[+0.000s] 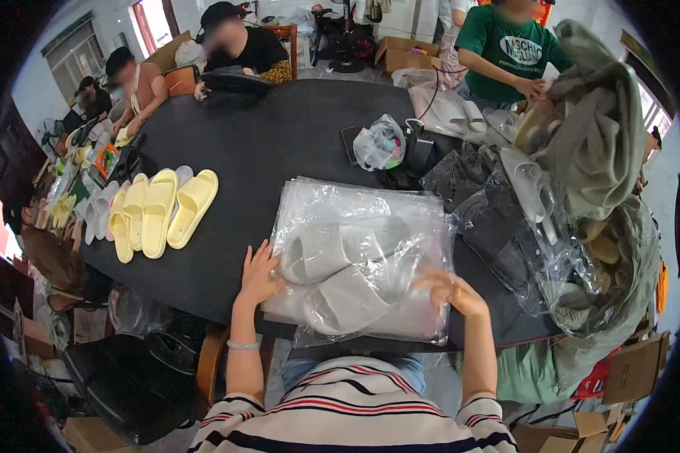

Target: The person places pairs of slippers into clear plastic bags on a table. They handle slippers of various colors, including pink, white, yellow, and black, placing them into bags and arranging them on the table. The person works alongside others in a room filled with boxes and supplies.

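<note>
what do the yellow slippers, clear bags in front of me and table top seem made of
Yellow slippers: probably moulded foam or soft plastic; matte, thick and seamless-looking.
Clear bags: thin plastic film, glossy, with wrinkles, bright glints and grey slippers showing through.
Table top: dark and mostly dull; its smooth surface could be laminate, paint or a cover.
</note>
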{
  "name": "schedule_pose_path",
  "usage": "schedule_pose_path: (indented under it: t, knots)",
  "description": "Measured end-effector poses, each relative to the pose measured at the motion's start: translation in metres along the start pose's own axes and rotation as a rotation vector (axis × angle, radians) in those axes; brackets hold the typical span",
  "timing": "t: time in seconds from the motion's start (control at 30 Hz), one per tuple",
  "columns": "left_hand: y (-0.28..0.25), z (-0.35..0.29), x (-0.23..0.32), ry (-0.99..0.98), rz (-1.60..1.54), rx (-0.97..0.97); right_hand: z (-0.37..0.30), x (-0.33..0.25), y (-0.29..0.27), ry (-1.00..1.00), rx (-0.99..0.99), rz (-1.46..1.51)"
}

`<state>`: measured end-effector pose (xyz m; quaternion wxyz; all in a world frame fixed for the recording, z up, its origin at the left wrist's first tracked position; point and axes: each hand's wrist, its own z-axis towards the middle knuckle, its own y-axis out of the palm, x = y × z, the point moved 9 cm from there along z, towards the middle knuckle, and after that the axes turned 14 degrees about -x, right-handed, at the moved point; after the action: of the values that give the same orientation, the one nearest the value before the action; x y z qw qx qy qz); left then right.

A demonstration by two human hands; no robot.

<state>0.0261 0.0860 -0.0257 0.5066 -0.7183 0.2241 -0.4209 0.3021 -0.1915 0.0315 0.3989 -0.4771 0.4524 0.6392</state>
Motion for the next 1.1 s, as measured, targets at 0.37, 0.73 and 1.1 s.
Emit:
schedule_pose_path:
  t: [0.37,0.73,1.1]
  knots:
    - [-0.014,-0.006,0.009,-0.041,-0.016,0.157,0.002,0.008,-0.010,-0.452,0.065,0.753]
    - [-0.017,0.019,0.036,0.110,-0.440,0.275,0.091,0.007,0.070,0.042,-0.319,-1.174]
    - [0.012,0.027,0.000,0.108,-0.805,0.416,0.119,0.053,0.065,0.224,-0.224,-1.436]
